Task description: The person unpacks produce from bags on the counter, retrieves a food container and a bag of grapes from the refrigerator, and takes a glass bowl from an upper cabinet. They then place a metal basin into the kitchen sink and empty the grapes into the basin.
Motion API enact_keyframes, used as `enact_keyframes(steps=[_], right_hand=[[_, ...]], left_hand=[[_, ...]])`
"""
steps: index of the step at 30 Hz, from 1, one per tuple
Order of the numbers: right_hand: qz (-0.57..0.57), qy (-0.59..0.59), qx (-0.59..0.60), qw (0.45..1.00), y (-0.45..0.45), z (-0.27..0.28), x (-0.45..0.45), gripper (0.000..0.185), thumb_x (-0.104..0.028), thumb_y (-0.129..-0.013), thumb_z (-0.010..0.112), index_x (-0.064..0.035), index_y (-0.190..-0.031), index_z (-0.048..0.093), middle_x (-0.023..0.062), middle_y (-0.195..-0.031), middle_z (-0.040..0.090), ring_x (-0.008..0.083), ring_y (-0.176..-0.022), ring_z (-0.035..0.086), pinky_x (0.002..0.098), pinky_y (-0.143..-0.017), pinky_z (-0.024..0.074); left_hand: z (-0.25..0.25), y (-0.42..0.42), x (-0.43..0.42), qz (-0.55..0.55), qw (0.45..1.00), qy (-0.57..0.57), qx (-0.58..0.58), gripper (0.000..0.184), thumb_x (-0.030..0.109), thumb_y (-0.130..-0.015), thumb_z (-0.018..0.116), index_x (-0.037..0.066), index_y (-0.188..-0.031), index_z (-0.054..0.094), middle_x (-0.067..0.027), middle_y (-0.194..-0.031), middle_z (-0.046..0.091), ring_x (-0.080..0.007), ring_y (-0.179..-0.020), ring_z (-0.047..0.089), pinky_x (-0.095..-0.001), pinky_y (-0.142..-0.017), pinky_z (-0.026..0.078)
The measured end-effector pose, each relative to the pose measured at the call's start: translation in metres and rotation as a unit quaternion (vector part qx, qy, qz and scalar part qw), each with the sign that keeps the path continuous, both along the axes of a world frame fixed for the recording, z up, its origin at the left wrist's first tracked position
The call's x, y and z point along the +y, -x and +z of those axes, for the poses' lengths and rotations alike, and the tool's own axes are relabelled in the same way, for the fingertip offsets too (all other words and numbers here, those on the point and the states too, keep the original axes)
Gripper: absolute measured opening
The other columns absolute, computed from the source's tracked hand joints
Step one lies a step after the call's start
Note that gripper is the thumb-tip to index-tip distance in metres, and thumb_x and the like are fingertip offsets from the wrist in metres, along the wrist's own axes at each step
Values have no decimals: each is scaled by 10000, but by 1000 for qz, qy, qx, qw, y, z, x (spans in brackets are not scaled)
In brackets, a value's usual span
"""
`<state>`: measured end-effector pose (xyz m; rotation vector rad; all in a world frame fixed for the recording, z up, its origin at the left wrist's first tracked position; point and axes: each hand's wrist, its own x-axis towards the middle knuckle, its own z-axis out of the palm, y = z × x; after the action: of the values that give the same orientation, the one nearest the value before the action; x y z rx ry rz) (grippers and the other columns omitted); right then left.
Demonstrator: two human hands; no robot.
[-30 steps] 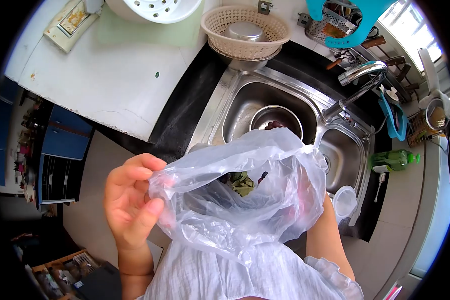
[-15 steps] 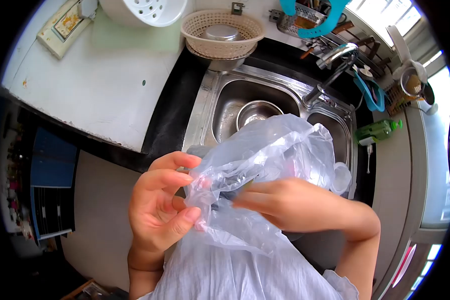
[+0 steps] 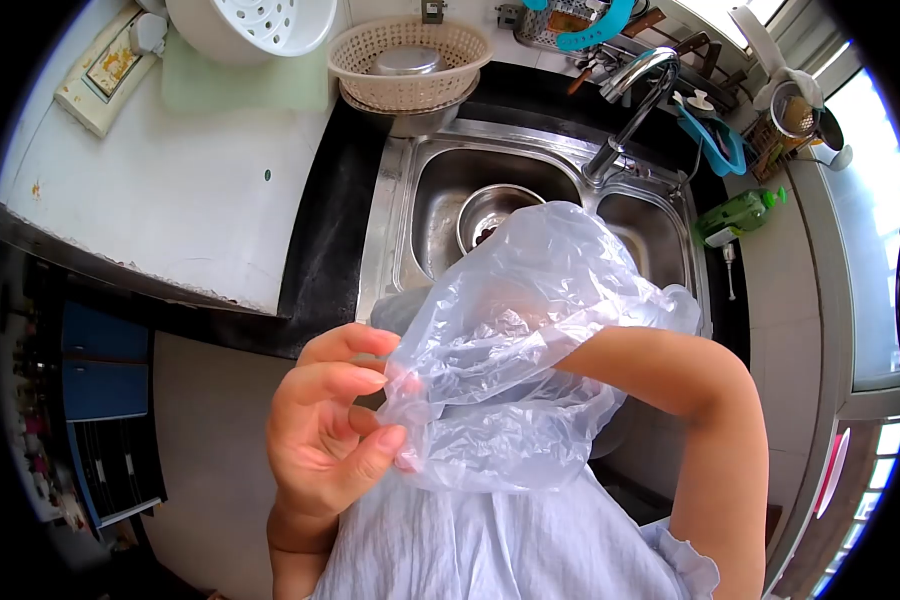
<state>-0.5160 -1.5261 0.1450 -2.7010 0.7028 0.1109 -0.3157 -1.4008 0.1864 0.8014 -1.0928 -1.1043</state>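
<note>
A clear plastic bag [image 3: 505, 440] hangs crumpled in front of the sink, its mouth spread toward me. My left hand [image 3: 340, 415] pinches the bag's left edge between thumb and fingertips. From the right, my right hand [image 3: 585, 350] reaches into the bag up to the wrist. Its fingers are blurred behind the film, so what they hold cannot be made out. Beyond the bag, a steel bowl [image 3: 485, 208] with a few small dark pieces sits in the left basin of the steel sink [image 3: 432, 215].
A chrome faucet [image 3: 630, 110] rises behind the sink. A beige woven basket [image 3: 460, 70] stands at the back, beside a white colander [image 3: 250, 40] on the white counter [image 3: 180, 190]. At right are a green soap bottle [image 3: 738, 213] and a blue caddy [image 3: 710, 145].
My right hand has moved from the bag's opening forward into the bag, under the film. The left hand keeps its pinch. The view has shifted slightly.
</note>
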Motion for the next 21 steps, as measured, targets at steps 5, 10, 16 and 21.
enact_keyframes(steps=[5, 10, 16, 21], right_hand=[[-24, 27, 38, 999, -3, 4, -17, 320, -118, -811, 508, -77, -1123, 569, 86, -1019, 609, 280, -913, 594, 361, -769, 484], [-19, 3, 6, 1000, 12, -3, 13, 309, -126, -811, 512, -83, -1110, 575, 95, -997, 612, 288, -892, 596, 372, -753, 485], [-25, -29, -52, 998, 7, -40, 31, 296, -136, -811, 516, -90, -1095, 582, 105, -971, 614, 297, -866, 599, 385, -733, 485], [-43, -28, -100, 994, -3, -67, 30, 285, -145, -810, 519, -96, -1083, 589, 114, -950, 617, 305, -844, 602, 395, -717, 486]], left_hand=[[1, -1, 0, -17, 1000, 0, -15, 407, -141, -709, 584, 32, -1068, 497, -187, -1198, 431, -227, -971, 576, -257, -602, 587], [0, 1, 1, -17, 1000, -17, -13, 405, -132, -712, 588, 36, -1067, 490, -185, -1192, 435, -222, -952, 576, -254, -593, 583], [-6, 6, -4, 51, 998, 13, 20, 428, -86, -719, 617, 65, -1092, 470, -180, -1206, 432, -200, -955, 563, -240, -687, 555], [-3, 9, -6, 84, 996, 12, 7, 422, -32, -725, 636, 87, -1090, 461, -174, -1205, 438, -194, -982, 547, -259, -771, 501]])
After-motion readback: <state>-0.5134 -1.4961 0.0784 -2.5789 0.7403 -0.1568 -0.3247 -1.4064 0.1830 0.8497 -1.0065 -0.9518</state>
